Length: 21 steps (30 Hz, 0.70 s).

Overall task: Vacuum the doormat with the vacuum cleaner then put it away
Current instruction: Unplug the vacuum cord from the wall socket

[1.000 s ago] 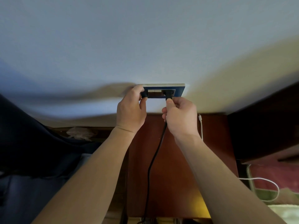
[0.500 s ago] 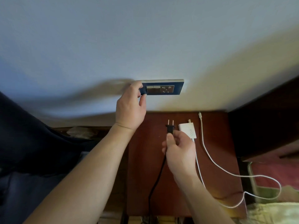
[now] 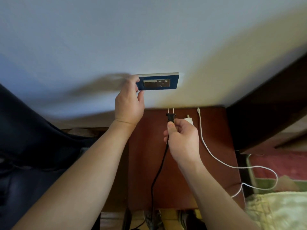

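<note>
My right hand point(image 3: 181, 140) pinches a black two-pin plug point(image 3: 171, 116), pins pointing up, held over a reddish wooden bedside table point(image 3: 146, 163). Its black cord point(image 3: 159, 165) hangs down from my fist toward the floor. A blue-framed wall socket plate point(image 3: 159, 81) sits on the white wall above, its socket bare. My left hand point(image 3: 128, 103) rests against the plate's left edge, fingertips on the frame. The vacuum cleaner and the doormat are out of view.
A white charger block point(image 3: 189, 120) and its white cable point(image 3: 216, 156) lie on the table right of the plug. A dark wooden bed frame point(image 3: 269, 113) stands at right, with bedding point(image 3: 279, 211) at lower right. Dark fabric point(image 3: 29, 138) fills the left.
My right hand has pulled the plug out of the socket and drawn it down and toward me. The left hand stays at the plate's left edge.
</note>
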Tool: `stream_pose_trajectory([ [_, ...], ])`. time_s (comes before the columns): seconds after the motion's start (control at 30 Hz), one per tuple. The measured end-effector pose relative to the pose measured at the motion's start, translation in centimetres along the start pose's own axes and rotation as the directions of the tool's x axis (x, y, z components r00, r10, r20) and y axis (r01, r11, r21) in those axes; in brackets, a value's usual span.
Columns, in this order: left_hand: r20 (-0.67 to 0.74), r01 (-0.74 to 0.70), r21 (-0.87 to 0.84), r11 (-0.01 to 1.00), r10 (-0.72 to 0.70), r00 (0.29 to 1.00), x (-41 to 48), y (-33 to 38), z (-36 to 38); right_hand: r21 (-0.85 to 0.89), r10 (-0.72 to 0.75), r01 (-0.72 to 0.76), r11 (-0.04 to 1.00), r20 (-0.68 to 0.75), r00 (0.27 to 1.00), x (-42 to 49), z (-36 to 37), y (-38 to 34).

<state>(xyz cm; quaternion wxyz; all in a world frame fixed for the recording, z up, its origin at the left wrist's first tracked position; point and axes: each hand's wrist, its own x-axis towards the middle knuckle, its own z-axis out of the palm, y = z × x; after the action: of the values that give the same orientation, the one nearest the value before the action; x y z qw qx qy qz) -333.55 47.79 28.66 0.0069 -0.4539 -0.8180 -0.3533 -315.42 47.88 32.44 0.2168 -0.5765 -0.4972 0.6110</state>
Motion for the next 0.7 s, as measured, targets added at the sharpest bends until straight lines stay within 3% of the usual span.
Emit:
stream_pose_trajectory([
  [0.43, 0.240, 0.178, -0.102, 0.979, -0.149, 0.959, -3.4, 3.2, -6.5, -0.037, 0.030, -0.028, 0.999, 0.046, 0.998, -2.8, -0.2, -4.6],
  [0.53, 0.291, 0.244, -0.189, 0.951, -0.183, 0.939, -4.2, 4.4, -8.3, -0.030, 0.017, -0.016, 0.999, 0.037, 0.999, -3.4, -0.2, -6.3],
  [0.7, 0.492, 0.257, -0.269, 0.928, -0.097, 0.865, -5.8, 6.7, -11.9, -0.021, -0.031, 0.032, 0.999, 0.021, 0.999, -4.9, -0.9, -9.2],
])
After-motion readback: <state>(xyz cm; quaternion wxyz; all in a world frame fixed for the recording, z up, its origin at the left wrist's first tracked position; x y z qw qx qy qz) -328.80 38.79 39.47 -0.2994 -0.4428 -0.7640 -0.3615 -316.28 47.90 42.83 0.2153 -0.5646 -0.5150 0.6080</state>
